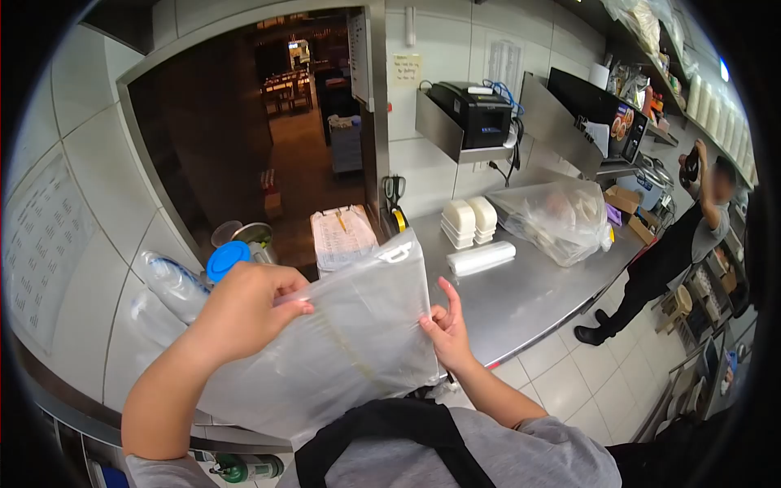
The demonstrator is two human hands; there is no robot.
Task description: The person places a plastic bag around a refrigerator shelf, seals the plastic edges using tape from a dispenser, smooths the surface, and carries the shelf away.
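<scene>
A large clear plastic bag point(350, 342) hangs flat in front of my torso, held up between both hands. My left hand point(256, 305) pinches its upper edge near the left, thumb and fingers closed on it. At the bag's right edge, my right hand point(446, 324) grips the plastic between thumb and fingers, with the index finger pointing up. The bag's top right corner point(396, 252) has a small white mark. Behind the bag lies a clipboard with a paper sheet point(343, 233) and a pencil.
The steel counter point(521, 305) carries a white roll point(481, 259), stacked white containers point(469, 220) and a filled plastic bag point(557, 220). A black printer point(470, 114) sits on a wall shelf. At the right stands a person in a black apron point(663, 244). A blue lid point(228, 260) is at left.
</scene>
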